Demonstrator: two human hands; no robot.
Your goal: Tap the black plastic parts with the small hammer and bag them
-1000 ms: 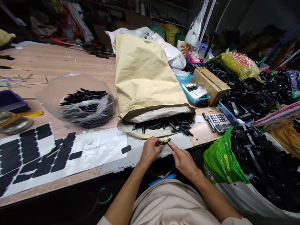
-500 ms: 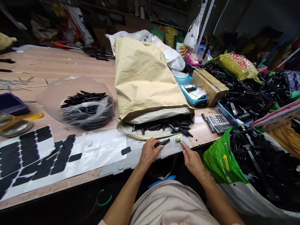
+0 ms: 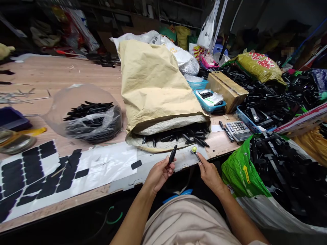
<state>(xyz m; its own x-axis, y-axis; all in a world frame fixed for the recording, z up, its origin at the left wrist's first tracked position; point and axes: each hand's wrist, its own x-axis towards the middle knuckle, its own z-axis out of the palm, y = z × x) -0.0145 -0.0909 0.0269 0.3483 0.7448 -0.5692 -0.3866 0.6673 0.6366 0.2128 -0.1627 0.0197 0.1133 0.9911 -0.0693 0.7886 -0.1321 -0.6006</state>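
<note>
My left hand [image 3: 159, 173] is closed around a slim black tapered plastic piece [image 3: 172, 154], which points up and away from me. It is held just above the near edge of the table. In my right hand [image 3: 209, 173] is a thin-handled tool with a round yellow head [image 3: 194, 149], perhaps a small hammer; its head is over the grey sheet [image 3: 182, 160]. Right behind both hands lies a tan paper sack [image 3: 155, 81], its mouth facing me. Several similar black pieces [image 3: 187, 137] spill about inside that mouth.
To the left are a clear plastic bag [image 3: 93, 129] of black parts and white sheets with black stickers [image 3: 32, 170]. On the right lie a calculator [image 3: 238, 130], a cardboard box [image 3: 226, 90] and a green sack [image 3: 242, 168] of black parts beyond the table edge.
My left hand has turned, tipping the black piece from nearly flat to upright. My right hand and its tool have stayed almost in place. The view has shifted slightly.
</note>
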